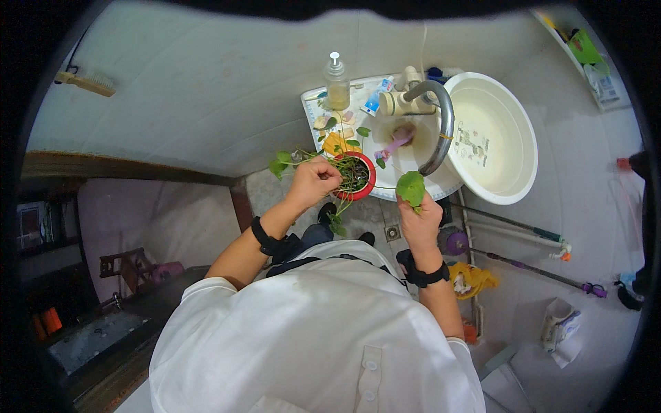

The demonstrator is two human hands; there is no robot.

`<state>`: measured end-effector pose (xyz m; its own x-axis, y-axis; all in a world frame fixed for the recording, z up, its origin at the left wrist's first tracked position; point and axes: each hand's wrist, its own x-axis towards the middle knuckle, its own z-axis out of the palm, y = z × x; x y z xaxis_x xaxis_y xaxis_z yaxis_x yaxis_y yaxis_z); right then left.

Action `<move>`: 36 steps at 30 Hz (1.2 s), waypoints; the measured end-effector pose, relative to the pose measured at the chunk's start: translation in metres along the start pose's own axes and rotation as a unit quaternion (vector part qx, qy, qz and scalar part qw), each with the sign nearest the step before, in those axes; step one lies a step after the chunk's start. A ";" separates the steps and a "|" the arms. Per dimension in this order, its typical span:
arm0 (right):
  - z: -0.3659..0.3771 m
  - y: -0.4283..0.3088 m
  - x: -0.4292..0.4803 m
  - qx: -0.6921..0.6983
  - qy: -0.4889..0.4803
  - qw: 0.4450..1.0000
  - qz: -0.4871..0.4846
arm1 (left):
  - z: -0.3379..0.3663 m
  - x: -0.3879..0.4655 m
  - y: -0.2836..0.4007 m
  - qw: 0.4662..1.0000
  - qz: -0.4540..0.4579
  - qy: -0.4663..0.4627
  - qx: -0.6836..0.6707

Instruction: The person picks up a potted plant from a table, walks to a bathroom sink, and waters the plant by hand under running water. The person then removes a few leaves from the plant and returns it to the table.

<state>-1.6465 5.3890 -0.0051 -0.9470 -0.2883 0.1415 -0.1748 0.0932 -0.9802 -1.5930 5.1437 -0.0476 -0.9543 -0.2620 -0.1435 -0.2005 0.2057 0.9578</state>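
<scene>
A red round pot (373, 178) sits at the front left of the white washbasin (439, 192). Thin trailing stems and rounded green leaves spill from it on several sides. My left hand (313, 180) is at the pot's left rim, thumb and fingers pinched on the plant stems (352, 173). Just right of the pot, my right hand (421, 222) grips a large green leaf (411, 188) by its base. A thin stalk runs from that leaf toward the pot. The right fingertips are partly hidden behind the leaf.
A clear pump bottle (338, 88), a toothpaste tube (377, 96) and a yellow cloth-like item (338, 143) lie behind the pot. A curved metal faucet (445, 116) arches over the basin beside a white plastic washbowl (524, 139). Mop handles (537, 272) lean at right.
</scene>
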 end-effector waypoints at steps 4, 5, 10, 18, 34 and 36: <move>0.009 -0.009 0.009 -0.064 -0.013 0.998 0.011 | -0.007 -0.004 0.010 0.996 -0.030 0.003 -0.087; 0.012 -0.006 0.012 -0.063 -0.012 0.998 0.012 | -0.008 -0.006 0.013 0.992 -0.042 0.003 -0.116; 0.021 -0.003 0.019 -0.071 -0.018 0.994 0.077 | -0.005 -0.015 0.042 0.997 0.019 0.004 -0.069; 0.011 -0.010 0.002 -0.027 -0.168 0.978 0.119 | 0.039 -0.037 0.066 0.971 0.180 -0.029 0.158; -0.001 0.014 -0.006 0.033 -0.127 0.964 0.232 | -0.024 -0.074 0.057 0.951 0.072 -0.284 0.101; -0.004 0.014 -0.005 0.068 -0.113 0.955 0.267 | -0.045 -0.083 0.045 0.950 0.011 -0.301 0.079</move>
<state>-1.6449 5.3959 -0.0193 -0.8066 -0.4335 -0.4018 0.3675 0.1646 -0.9153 -1.5131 5.1325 0.0182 -0.9029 0.3217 -0.2851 -0.1639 0.3555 0.9202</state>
